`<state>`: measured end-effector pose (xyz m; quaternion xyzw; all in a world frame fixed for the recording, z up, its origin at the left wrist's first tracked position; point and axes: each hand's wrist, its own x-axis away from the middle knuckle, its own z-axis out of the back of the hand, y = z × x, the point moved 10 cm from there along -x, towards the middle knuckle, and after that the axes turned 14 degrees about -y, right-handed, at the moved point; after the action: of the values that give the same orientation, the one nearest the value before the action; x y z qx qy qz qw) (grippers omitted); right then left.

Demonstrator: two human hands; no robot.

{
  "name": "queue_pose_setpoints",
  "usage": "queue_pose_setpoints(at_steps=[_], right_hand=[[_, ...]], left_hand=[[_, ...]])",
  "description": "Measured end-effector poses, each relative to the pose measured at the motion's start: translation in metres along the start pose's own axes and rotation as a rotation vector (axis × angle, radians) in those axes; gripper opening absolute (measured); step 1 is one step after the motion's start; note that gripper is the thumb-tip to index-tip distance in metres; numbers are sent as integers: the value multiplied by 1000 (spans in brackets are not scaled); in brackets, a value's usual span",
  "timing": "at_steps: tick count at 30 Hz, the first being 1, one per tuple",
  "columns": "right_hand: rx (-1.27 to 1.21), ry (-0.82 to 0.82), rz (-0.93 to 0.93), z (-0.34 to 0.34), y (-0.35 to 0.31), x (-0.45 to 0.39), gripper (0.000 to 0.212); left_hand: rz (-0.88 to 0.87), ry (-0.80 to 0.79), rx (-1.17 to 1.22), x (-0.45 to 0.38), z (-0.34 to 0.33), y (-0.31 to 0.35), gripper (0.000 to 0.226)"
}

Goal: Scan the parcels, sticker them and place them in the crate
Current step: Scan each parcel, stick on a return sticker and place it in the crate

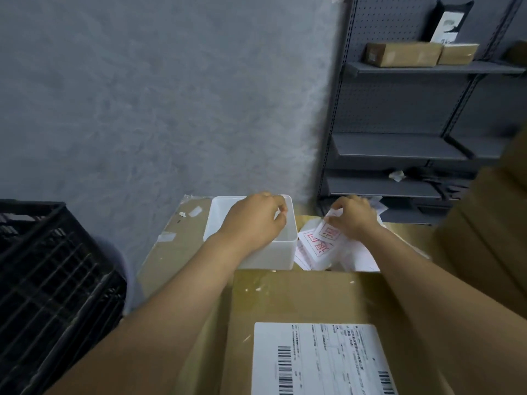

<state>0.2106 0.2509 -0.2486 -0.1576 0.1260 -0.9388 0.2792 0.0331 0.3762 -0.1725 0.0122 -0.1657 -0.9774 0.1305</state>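
A brown parcel [299, 323] with a white shipping label [322, 360] lies nearest the camera on the cardboard-covered worktop [174, 252]. Just beyond the parcel stands a small white plastic tub [281, 252]. The left hand [253, 220] reaches over the tub, its fingers [281, 208] curled together above the tub's far rim, thumb and forefinger pressed on what may be a small white scrap; the blur makes this hard to tell. To the right of the tub lies a loose heap of white stickers [310, 246] printed with red squares and red characters. The right hand [353, 215] is on that heap, its fingers pinching the upper edge of one sticker sheet [330, 230] and tilting it up. Left of the parcel, below the worktop, stands a black lattice crate [51, 280]. Beyond the heap, against the grey wall, is a dark metal shelf rack [399, 143] with two cardboard boxes [405, 54] on its top shelf.
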Motion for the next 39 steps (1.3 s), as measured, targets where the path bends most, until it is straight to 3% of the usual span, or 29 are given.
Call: queue_pose_setpoints(at_steps=[4, 9, 12, 20, 24, 28, 33, 36, 39], right_hand=[[-70, 66, 25, 9, -3, 4, 18], [-474, 92, 227, 45, -18, 36, 15], [-558, 87, 300, 64, -23, 63, 11], [-732, 24, 290, 63, 5, 102, 12], [-954, 89, 252, 66, 23, 117, 13], [-957, 229, 284, 76, 24, 137, 13], [-856, 380, 346, 89, 20, 164, 6], [-851, 400, 411, 95, 15, 177, 6], [-941, 299, 465, 93, 11, 184, 14]], left_hand=[[-6, 13, 90, -6, 0, -4, 22], [-8, 27, 342, -10, 1, 7, 16], [-29, 33, 424, -9, 1, 24, 17], [57, -53, 534, 4, -23, 48, 37], [109, -173, 768, 12, -42, 59, 28], [76, -330, 1059, 25, -54, 81, 25], [123, -313, 1188, 36, -44, 89, 50], [72, -267, 1144, 44, -37, 94, 30], [56, -166, 1150, 50, -29, 92, 13]])
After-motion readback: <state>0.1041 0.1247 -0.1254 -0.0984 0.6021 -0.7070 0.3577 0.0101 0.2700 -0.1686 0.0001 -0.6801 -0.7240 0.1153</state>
